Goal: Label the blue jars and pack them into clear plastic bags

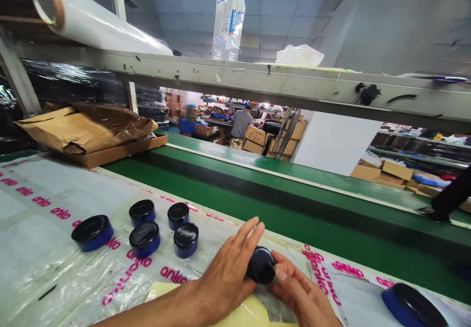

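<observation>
A small round puck (263,264) with a glossy black top is held between both hands, tilted toward me. My left hand (224,265) grips its left side, with fingers stretched along the far edge and the thumb below. At its right rim, my right hand (303,292) is closed in a pinch with thumb and forefinger; whether something thin is between them I cannot tell. Beneath the hands lies yellow paper (248,314). Several similar black-topped pucks with blue sides, such as the near one (144,239), rest to the left, and another puck (414,305) lies at the lower right.
Plastic sheeting printed "anko" (37,229) covers the work surface. Beyond runs a green conveyor belt (228,189). Brown paper in a cardboard tray (121,152) sits at the left. A metal shelf beam (250,77) crosses above, carrying a bottle (228,22) and a plastic roll (99,22).
</observation>
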{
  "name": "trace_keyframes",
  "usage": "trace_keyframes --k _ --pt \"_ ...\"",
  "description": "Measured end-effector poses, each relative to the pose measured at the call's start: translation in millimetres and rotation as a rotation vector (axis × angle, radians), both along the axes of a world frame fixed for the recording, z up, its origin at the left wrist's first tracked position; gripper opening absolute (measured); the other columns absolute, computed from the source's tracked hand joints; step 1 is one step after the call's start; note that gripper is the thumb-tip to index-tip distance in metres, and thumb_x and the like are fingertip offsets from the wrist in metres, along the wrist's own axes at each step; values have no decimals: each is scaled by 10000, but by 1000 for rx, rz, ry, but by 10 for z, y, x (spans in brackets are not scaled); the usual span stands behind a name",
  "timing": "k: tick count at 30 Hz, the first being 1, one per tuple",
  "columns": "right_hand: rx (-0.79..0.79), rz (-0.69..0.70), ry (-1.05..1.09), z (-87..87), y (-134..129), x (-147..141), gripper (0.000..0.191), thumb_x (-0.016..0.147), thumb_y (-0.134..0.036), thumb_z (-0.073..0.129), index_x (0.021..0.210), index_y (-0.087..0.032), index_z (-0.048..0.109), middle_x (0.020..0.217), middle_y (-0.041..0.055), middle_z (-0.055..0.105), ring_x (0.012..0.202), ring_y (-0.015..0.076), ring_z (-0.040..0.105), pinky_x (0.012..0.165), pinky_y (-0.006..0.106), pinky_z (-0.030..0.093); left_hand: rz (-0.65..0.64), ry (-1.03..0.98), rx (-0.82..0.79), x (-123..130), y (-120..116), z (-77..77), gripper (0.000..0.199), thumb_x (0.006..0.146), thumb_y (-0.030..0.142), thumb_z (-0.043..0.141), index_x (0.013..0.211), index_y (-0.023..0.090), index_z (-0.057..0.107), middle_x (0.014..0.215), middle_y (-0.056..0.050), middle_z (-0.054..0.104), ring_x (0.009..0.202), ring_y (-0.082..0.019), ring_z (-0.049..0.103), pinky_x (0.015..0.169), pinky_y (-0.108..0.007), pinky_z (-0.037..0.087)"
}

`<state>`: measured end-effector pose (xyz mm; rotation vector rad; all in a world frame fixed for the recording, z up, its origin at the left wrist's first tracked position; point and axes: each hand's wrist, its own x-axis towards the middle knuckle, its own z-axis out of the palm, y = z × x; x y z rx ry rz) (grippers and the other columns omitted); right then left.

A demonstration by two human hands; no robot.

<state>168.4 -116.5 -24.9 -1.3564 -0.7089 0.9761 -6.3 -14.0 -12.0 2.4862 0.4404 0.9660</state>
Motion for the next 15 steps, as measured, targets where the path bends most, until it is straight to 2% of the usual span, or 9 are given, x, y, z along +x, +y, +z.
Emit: trace_keyframes --k 2,4,7,11,15 --pt "16 -34 11 22 -7 -61 504 667 -627 822 949 -210 786 1139 77 748 1128 344 643 905 373 564 -31 -4 3 -2 13 7 1231 703 -128 653 1607 348 -33 1689 -126 156 1506 -317 302 1174 -511 407" --pt "12 -44 -3 56 -13 -113 471 678 -626 803 894 -208 773 1151 80 743 1109 346 650 910 390 555 -57 -11 9 -4 25 17 1207 704 -132 623 1611 323 -30 1690 -144 136 1513 -330 285 1162 -516 422" --pt "4 -54 -131 123 -24 -155 415 699 -624 752 711 -210 715 1245 97 713 1166 367 619 975 425 509 -96 -17 45 -5 22 34 1182 701 -144 554 1612 306 -49 1693 -160 99 1520 -333 265 1150 -526 432" --pt "19 -84 -275 213 -38 -204 334 738 -564 681 690 -234 697 1285 99 693 1256 358 574 1071 442 425 -109 -11 67 -9 -2 48 1202 621 -165 461 1615 287 -41 1695 -161 83 1524 -318 262 1130 -497 464" --pt "28 -80 -291 253 -46 -241 292 747 -519 661 691 -234 692 1271 110 692 1194 348 617 978 406 502 -111 -21 99 -16 -4 31 1187 596 -154 428 1619 248 -17 1695 -169 73 1533 -309 239 1118 -467 483"
